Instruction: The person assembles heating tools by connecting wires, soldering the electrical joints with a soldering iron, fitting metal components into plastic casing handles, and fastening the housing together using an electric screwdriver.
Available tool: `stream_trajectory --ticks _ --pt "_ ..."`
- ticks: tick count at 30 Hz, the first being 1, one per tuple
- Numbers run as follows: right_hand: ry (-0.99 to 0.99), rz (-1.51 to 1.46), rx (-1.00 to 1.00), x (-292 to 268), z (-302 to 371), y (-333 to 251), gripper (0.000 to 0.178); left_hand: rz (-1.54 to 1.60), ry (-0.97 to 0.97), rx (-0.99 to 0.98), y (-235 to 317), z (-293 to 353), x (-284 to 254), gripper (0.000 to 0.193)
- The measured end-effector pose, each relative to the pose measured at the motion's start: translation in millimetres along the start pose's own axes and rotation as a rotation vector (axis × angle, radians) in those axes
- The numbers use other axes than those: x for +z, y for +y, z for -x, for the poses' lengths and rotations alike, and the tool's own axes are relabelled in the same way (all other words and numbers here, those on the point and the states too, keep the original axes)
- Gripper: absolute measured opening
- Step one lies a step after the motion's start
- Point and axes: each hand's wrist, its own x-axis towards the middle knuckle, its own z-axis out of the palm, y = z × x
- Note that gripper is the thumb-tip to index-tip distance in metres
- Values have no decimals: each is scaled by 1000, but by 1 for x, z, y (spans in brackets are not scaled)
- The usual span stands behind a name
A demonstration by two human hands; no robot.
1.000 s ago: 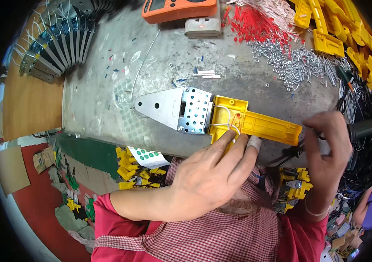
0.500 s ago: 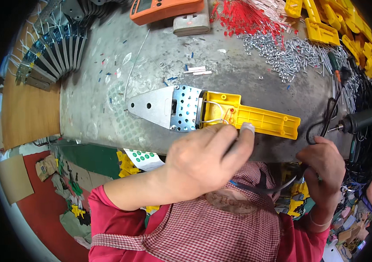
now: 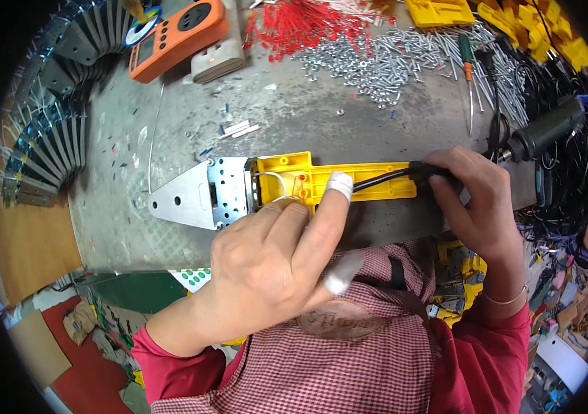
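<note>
A yellow plastic handle shell [image 3: 370,190], its ribbed inside facing up, lies joined to a tapered grey metal plate [image 3: 187,195] with a perforated metal section. White wires and small red-orange ends sit inside its wider part. My left hand [image 3: 263,255] is over the shell's near edge, with its index finger stretched to the black cable [image 3: 382,179] and its thumb spread away. White wrapping covers the index fingertip and the thumb tip. At the shell's right end, my right hand [image 3: 480,196] pinches the cable's thicker black sleeve [image 3: 424,172].
Loose screws and nuts [image 3: 377,69] and red-tipped wires [image 3: 301,27] cover the back of the bench. An orange meter [image 3: 180,38] stands back left, near stacked metal plates [image 3: 56,148]. At right are a screwdriver [image 3: 467,65], a dark green power tool [image 3: 549,127] and coiled black cables [image 3: 570,200].
My right hand has brought the cable from beside the bench edge to the shell's right end. My left index finger has straightened onto the cable. The whole view has shifted.
</note>
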Motion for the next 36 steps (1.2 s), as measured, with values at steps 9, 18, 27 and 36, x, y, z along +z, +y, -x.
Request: stream_trajectory --ticks 9,18,27,36 --pt "-28 -4 -12 -9 6 3 17 -308 328 209 -10 3 17 41" --pt "-35 98 -97 1 15 3 11 -210 109 113 -2 -3 20 34" --pt "-167 1 -65 -7 2 17 19 -322 79 77 7 -4 17 48" --pt "-339 189 -208 -43 -18 27 29 -329 -4 58 9 -4 18 61"
